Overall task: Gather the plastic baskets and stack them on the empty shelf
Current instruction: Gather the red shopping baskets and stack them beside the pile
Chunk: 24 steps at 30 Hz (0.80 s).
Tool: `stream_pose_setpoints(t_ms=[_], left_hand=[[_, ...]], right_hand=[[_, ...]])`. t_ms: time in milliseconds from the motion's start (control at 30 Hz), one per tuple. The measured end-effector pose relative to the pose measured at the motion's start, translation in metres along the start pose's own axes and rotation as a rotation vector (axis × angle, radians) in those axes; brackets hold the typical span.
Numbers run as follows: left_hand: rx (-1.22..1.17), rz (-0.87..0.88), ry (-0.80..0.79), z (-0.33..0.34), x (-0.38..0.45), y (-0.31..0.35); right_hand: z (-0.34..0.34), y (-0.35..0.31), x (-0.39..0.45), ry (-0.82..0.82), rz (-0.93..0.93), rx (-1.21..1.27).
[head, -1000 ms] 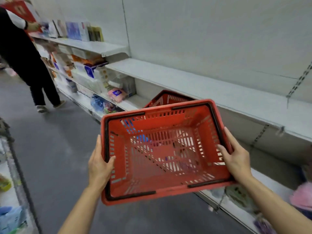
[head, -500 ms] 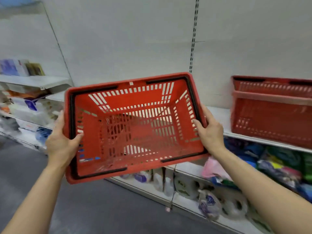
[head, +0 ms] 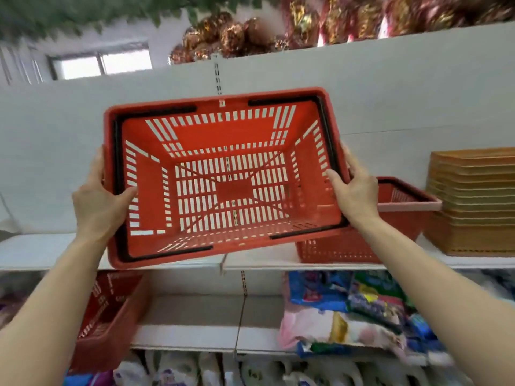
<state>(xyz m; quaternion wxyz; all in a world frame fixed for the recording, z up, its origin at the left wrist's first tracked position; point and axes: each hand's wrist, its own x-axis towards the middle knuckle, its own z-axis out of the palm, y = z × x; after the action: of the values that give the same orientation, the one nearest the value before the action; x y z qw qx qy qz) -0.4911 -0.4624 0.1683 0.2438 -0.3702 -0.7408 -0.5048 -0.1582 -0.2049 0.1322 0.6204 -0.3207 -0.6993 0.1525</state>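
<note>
Both hands hold a red plastic shopping basket (head: 223, 176) up before the white shelf (head: 167, 260), its open mouth tilted toward the camera: the left hand (head: 101, 201) grips its left rim, the right hand (head: 355, 190) its right rim. Behind the right hand another red basket (head: 362, 246) sits on the shelf, just beside what looks like a stack of orange trays (head: 473, 201).

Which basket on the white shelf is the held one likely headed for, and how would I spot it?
Find the long white shelf at mid height. On its right part stands a red basket, partly hidden behind the right hand. Unlike the tan stack just right of it, it is red with a slotted wall and a pale rim.
</note>
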Motion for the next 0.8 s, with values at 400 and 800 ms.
stream_pose_setpoints(t_ms=[400,800], left_hand=[[-0.278,0.169,-0.126,0.134,0.062,0.146],[-0.187,-0.029,-0.422,0.279,0.094,0.215]], right_hand=[[-0.116,0.056,0.107,0.189,0.011,-0.233],[-0.171,0.152,0.212,-0.024,0.172,-0.466]])
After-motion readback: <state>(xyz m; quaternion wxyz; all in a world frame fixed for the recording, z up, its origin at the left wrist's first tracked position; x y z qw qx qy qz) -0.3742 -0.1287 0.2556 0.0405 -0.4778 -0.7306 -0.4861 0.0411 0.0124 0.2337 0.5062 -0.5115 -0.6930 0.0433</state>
